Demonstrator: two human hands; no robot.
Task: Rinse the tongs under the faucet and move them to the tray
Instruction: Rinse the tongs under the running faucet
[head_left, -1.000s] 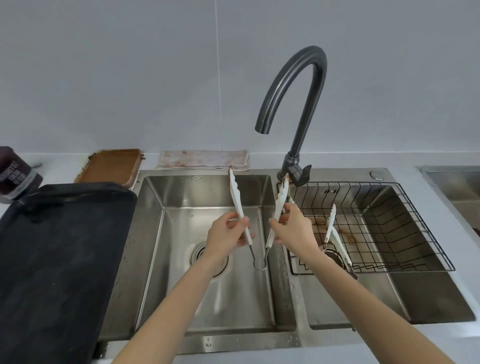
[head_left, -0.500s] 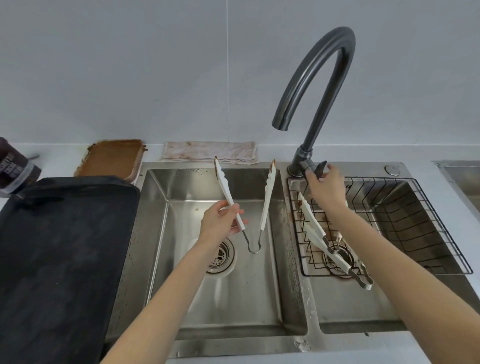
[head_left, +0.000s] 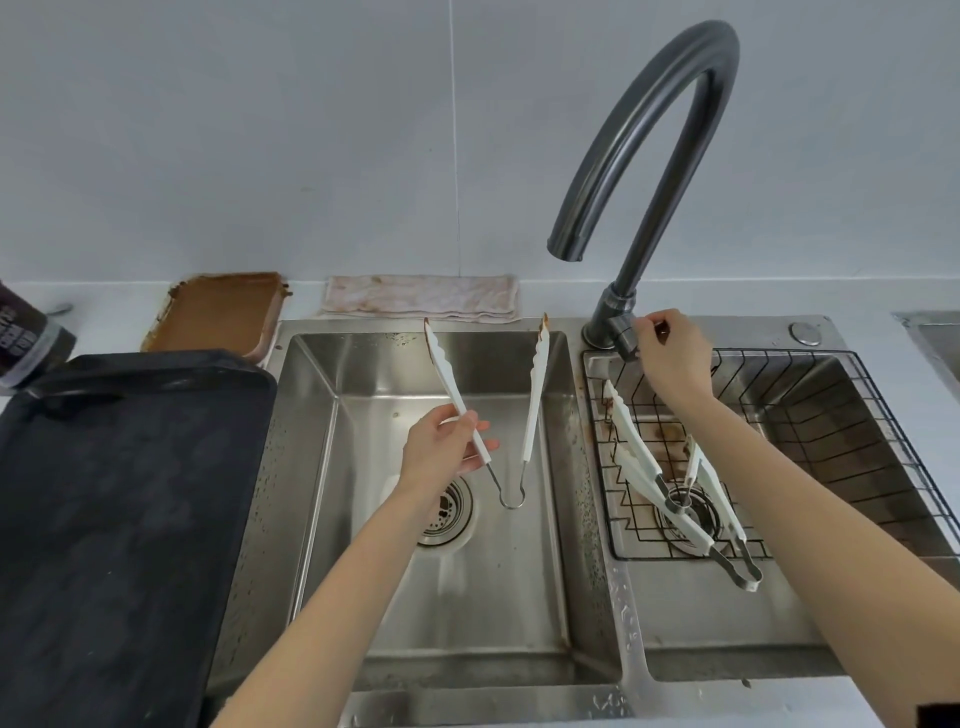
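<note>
Fingers (head_left: 655, 326) of the right hand (head_left: 672, 358) have left the tongs (head_left: 485, 402) and now pinch the faucet (head_left: 618, 332) lever; the left hand (head_left: 441, 448) alone grips one arm, left of the faucet over the basin, so rinsing looks imminent

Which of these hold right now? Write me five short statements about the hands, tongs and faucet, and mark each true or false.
1. The left hand holds the tongs by one arm. True.
2. Water runs from the faucet. False: no stream shows.
3. The right hand is at the faucet's base. True.
4. The held tongs lie on the black tray. False: they are over the left sink basin.
5. More tongs lie in the wire rack. True.
</note>
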